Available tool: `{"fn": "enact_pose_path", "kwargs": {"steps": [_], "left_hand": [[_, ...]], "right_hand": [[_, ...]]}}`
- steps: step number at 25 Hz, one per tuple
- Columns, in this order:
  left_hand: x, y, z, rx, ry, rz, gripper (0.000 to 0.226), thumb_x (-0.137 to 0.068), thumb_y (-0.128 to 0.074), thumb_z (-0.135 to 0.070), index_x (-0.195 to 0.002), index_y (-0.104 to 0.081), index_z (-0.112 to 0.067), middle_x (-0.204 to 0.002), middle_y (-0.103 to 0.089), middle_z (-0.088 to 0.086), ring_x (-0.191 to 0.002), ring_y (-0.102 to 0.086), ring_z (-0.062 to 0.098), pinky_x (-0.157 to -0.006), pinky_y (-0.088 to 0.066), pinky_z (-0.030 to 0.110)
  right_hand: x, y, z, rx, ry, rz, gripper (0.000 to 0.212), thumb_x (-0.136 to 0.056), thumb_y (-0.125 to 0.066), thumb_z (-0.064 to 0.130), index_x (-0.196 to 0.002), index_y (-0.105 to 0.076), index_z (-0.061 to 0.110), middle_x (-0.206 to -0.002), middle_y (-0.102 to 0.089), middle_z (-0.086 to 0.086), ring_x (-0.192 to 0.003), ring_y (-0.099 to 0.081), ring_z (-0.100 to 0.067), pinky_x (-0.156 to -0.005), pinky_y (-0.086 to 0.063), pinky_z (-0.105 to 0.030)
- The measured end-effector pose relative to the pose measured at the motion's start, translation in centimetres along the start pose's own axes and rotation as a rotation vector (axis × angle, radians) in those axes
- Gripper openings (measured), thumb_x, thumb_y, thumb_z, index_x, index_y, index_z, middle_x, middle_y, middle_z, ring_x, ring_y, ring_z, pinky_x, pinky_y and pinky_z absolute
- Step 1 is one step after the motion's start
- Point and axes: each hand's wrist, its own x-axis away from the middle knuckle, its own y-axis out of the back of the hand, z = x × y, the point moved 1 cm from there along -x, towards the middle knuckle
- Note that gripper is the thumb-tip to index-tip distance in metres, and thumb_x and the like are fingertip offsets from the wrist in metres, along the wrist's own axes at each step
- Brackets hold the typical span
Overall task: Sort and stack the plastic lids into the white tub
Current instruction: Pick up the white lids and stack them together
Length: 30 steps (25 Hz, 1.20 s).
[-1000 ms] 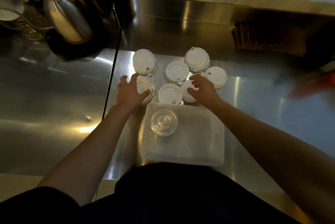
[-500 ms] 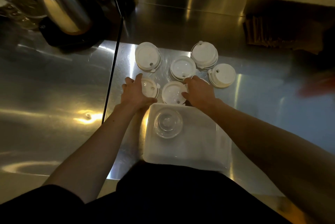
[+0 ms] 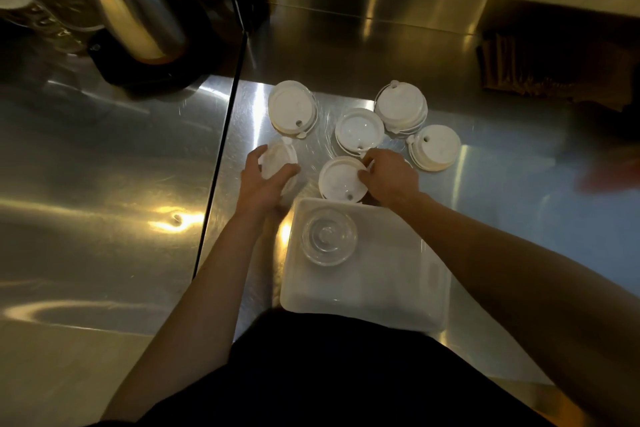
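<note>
While our left hand (image 3: 265,184) clamps one white sip lid (image 3: 280,163) and right hand (image 3: 389,177) pinches another lid (image 3: 341,179) beside the white tub (image 3: 415,274), we'd nest matching rims squarely, then lower them in next to the clear lid (image 3: 329,236).

Probably a café kitchen: steel counter (image 3: 104,156), kettle (image 3: 135,7), takeaway-cup lids (image 3: 292,107).

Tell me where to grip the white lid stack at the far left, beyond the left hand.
Pinch the white lid stack across its rim, fingers coming from above onto opposite bare sides. It lies flat on the steel counter, apart from its neighbours; avoid the small tab at its near edge.
</note>
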Motion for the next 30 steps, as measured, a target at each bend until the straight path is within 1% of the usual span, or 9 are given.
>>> {"fn": "enact_pose_path", "kwargs": {"steps": [2, 3, 7, 9, 12, 15, 18, 23, 30], "left_hand": [[0.7, 0.2, -0.5, 0.24, 0.096, 0.026, 0.065, -0.084, -0.07, -0.03, -0.141, -0.039, -0.027, -0.135, -0.051, 0.009, -0.116, -0.057, 0.03, -0.071, -0.056, 0.035], [1.0, 0.3, -0.9, 0.348, 0.123, 0.048, 0.061, -0.088, -0.066, -0.03, -0.142, -0.038, -0.027, -0.13, -0.052, 0.01, -0.112, -0.058, 0.03, -0.068, -0.056, 0.035], [1.7, 0.6, -2.0, 0.604, 0.118, 0.151, 0.056, -0.094, -0.055, -0.038, -0.146, -0.036, -0.03, -0.13, -0.051, 0.013, -0.113, -0.055, 0.03, -0.087, -0.055, 0.045], [2.0, 0.5, -2.9, 0.609, 0.142, 0.179, 0.055, -0.092, -0.056, -0.044, -0.143, -0.041, -0.028, -0.128, -0.053, 0.013, -0.109, -0.057, 0.028, -0.081, -0.056, 0.042], [2.9, -0.1, -4.1, 0.7, 0.235, 0.207, 0.039, -0.092, -0.054, -0.042, -0.125, -0.052, -0.022, -0.112, -0.055, 0.015, -0.101, -0.058, 0.029, -0.086, -0.053, 0.041], [3.4, -0.5, -4.7, 0.771, 0.272, 0.224, 0.035, -0.091, -0.053, -0.038, -0.121, -0.056, -0.02, -0.107, -0.056, 0.017, -0.101, -0.058, 0.032, -0.084, -0.053, 0.041], [4.1, -1.1, -5.3, 0.788, 0.302, 0.273, 0.036, -0.09, -0.053, -0.037, -0.118, -0.06, -0.016, -0.112, -0.057, 0.017, -0.106, -0.057, 0.033, -0.09, -0.05, 0.044], [4.7, -2.0, -5.1, 0.776, 0.27, 0.353, 0.052, -0.09, -0.055, -0.039, -0.137, -0.052, -0.017, -0.132, -0.057, 0.019, -0.119, -0.056, 0.036, -0.085, -0.056, 0.045], [5.2, -2.2, -4.6, 0.711, 0.255, 0.388, 0.051, -0.094, -0.057, -0.04, -0.141, -0.05, -0.018, -0.131, -0.06, 0.018, -0.119, -0.059, 0.037, -0.087, -0.056, 0.044]], "right_hand": [[-0.3, 0.2, -0.2, -0.208, -0.03, 0.033, 0.017, -0.088, -0.067, 0.029, -0.102, -0.064, 0.019, -0.102, -0.069, -0.003, -0.09, -0.062, -0.017, -0.078, -0.048, -0.03], [-0.3, 0.4, -0.2, -0.32, -0.032, 0.049, 0.016, -0.087, -0.069, 0.028, -0.099, -0.063, 0.019, -0.101, -0.068, -0.002, -0.091, -0.062, -0.016, -0.079, -0.05, -0.031], [1.0, 2.0, 0.1, -0.645, -0.05, 0.07, 0.017, -0.086, -0.071, 0.023, -0.097, -0.061, 0.016, -0.109, -0.067, -0.004, -0.099, -0.065, -0.02, -0.086, -0.058, -0.043], [1.9, 2.9, 0.5, -0.751, -0.065, 0.056, 0.019, -0.085, -0.072, 0.018, -0.1, -0.062, 0.011, -0.109, -0.068, -0.006, -0.098, -0.066, -0.021, -0.082, -0.06, -0.038], [3.2, 3.9, 1.2, -0.912, -0.068, 0.034, 0.021, -0.084, -0.073, 0.013, -0.101, -0.062, 0.007, -0.101, -0.068, -0.01, -0.096, -0.068, -0.022, -0.071, -0.061, -0.027], [4.2, 5.0, 1.8, -1.009, -0.097, -0.033, 0.027, -0.083, -0.074, 0.015, -0.107, -0.061, 0.01, -0.099, -0.067, -0.004, -0.094, -0.067, -0.019, -0.072, -0.061, -0.026], [5.0, 5.8, 2.4, -0.966, -0.047, -0.126, 0.038, -0.082, -0.077, 0.018, -0.117, -0.062, 0.018, -0.105, -0.067, 0.001, -0.095, -0.066, -0.014, -0.076, -0.059, -0.025], [6.9, 4.9, 3.2, -0.737, 0.219, -0.143, 0.045, -0.081, -0.077, 0.024, -0.122, -0.062, 0.019, -0.12, -0.065, 0.004, -0.107, -0.063, -0.01, -0.089, -0.056, -0.025], [8.0, 3.7, 2.8, -0.636, 0.359, -0.122, 0.044, -0.084, -0.074, 0.016, -0.126, -0.063, 0.017, -0.125, -0.066, -0.002, -0.109, -0.06, -0.003, -0.094, -0.05, -0.014]]}}
